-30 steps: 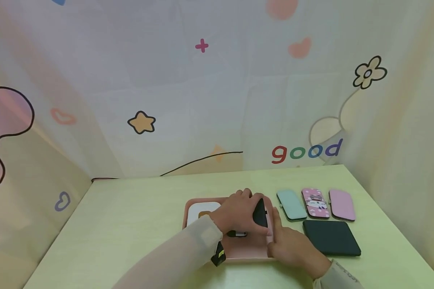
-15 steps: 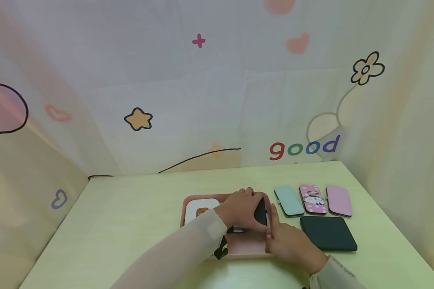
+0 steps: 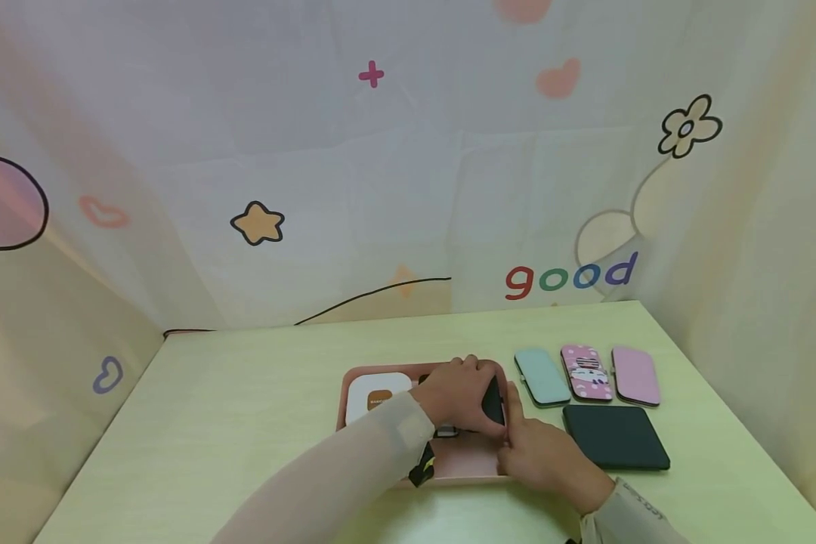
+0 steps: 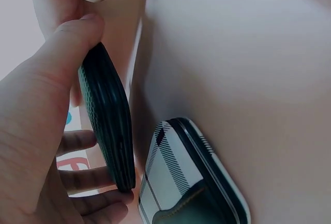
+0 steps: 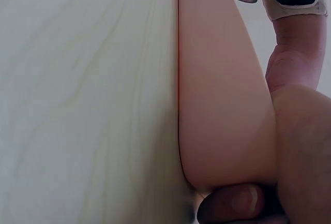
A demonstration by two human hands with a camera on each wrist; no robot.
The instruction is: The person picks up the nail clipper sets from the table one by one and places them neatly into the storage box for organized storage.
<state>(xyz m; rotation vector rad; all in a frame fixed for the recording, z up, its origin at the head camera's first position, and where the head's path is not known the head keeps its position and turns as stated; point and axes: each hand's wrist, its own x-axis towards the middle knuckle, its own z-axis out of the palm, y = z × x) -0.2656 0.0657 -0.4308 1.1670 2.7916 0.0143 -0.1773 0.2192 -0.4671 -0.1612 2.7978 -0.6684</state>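
Note:
My left hand (image 3: 454, 394) reaches over the right part of a pink tray (image 3: 465, 462) and grips a dark green case (image 4: 111, 120), which stands on edge close to the tray's right wall. Thumb and fingers lie on opposite faces of the case in the left wrist view. Beside it a plaid case (image 4: 170, 164) rests in the tray, mostly under my left arm in the head view. At the tray's right side my right hand (image 3: 551, 459) holds the wall, one fingertip (image 5: 240, 200) curled at its edge in the right wrist view.
A white object (image 3: 374, 387) with a brown label occupies the tray's left part. Right of the tray lie a mint case (image 3: 542, 376), a patterned pink case (image 3: 587, 373), a plain pink case (image 3: 635, 375) and a larger dark case (image 3: 615, 437). A curtain hangs behind the table.
The head view has shifted slightly. My left hand has moved a little toward the tray's right wall with the dark green case, while my right hand keeps its hold on the tray.

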